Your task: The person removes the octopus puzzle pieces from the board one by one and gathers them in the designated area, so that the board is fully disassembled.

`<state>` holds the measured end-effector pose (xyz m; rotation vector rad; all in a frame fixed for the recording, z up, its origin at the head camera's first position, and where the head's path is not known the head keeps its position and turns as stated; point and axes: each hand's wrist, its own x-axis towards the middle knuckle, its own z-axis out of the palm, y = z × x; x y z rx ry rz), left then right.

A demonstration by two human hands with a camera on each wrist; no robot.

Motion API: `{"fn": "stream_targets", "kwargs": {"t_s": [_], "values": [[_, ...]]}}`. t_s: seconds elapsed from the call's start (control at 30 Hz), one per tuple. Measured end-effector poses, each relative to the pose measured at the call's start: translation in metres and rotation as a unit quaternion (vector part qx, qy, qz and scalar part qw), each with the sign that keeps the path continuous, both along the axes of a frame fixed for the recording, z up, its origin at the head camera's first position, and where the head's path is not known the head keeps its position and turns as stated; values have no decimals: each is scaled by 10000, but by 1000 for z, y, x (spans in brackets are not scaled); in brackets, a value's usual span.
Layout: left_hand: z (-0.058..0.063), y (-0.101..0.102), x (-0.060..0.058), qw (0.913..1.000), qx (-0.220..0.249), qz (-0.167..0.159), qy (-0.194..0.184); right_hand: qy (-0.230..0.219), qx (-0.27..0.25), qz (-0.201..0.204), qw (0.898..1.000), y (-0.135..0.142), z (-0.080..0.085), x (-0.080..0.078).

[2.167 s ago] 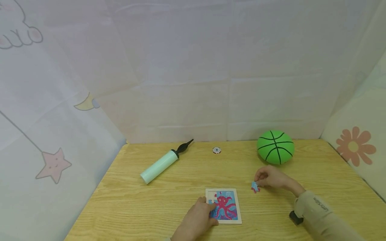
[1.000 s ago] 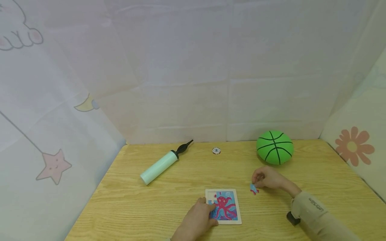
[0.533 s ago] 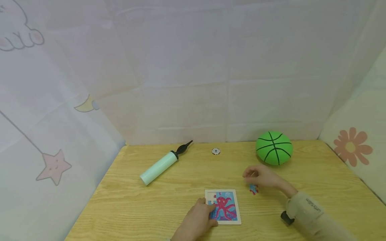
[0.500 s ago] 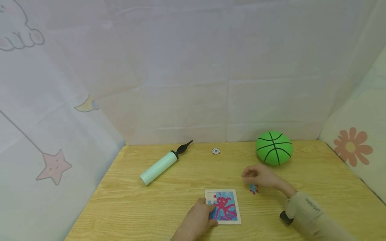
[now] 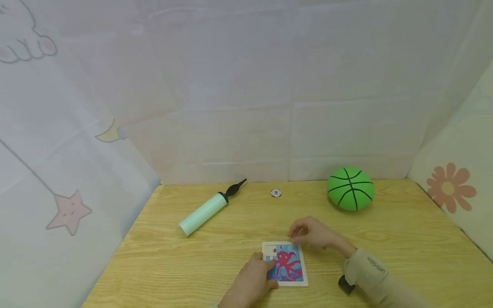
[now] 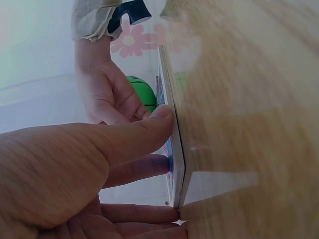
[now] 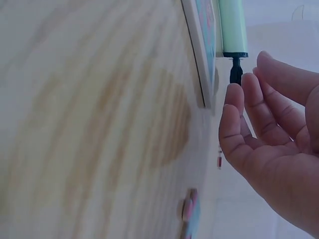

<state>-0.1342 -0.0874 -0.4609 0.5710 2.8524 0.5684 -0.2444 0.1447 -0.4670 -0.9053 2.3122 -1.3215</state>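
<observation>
An octopus jigsaw puzzle (image 5: pixel 293 270) in a pale square frame lies flat on the table, its upper left corner showing bare backing. My left hand (image 5: pixel 248 280) grips the frame's lower left part: the thumb is at the near edge, one finger touches the picture, others meet the left edge. Just beyond the upper right corner hovers my right hand (image 5: pixel 316 234), fingers loosely curled. Nothing shows between them in the right wrist view. There, a loose blue and pink puzzle piece (image 7: pixel 191 216) lies on the tabletop; in the head view the right hand hides it.
Left of the puzzle lies a mint green hand pump (image 5: pixel 204 214) with a black nozzle. A poker chip (image 5: pixel 276 193) sits toward the back of the wooden table (image 5: pixel 161 265). At the back right rests a green ball (image 5: pixel 350 189) with black lines, before a fabric backdrop.
My right hand has let go of the puzzle piece, which stays on the table, and moved left to the puzzle's upper right corner. My left hand and the puzzle have stayed put.
</observation>
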Motion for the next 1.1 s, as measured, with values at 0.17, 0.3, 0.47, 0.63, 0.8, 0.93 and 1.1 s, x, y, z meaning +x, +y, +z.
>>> {"fn": "stream_targets", "kwargs": {"t_s": [0.17,0.3,0.47,0.63,0.8,0.93,1.1], "values": [[1,0,1,10000,25,-36,35,-159,-129,152,9997,-11,-5,2],[1,-1,2,9999,5,-76,104,-247,-117,211,9994,-19,-5,2],[2,-1,2,9999,-12,-101,102,-439,-120,226,9987,-26,-4,2],[2,-2,3,9998,54,-126,118,-619,-102,190,9979,-30,-3,2],[1,-2,3,9996,17,-181,196,-642,-34,235,9977,-33,-5,0],[1,-2,3,9997,1,-163,160,-703,7,259,9972,-35,-7,-2],[1,-2,3,9995,-41,-182,245,-815,67,249,9963,-37,-7,-4]]}}
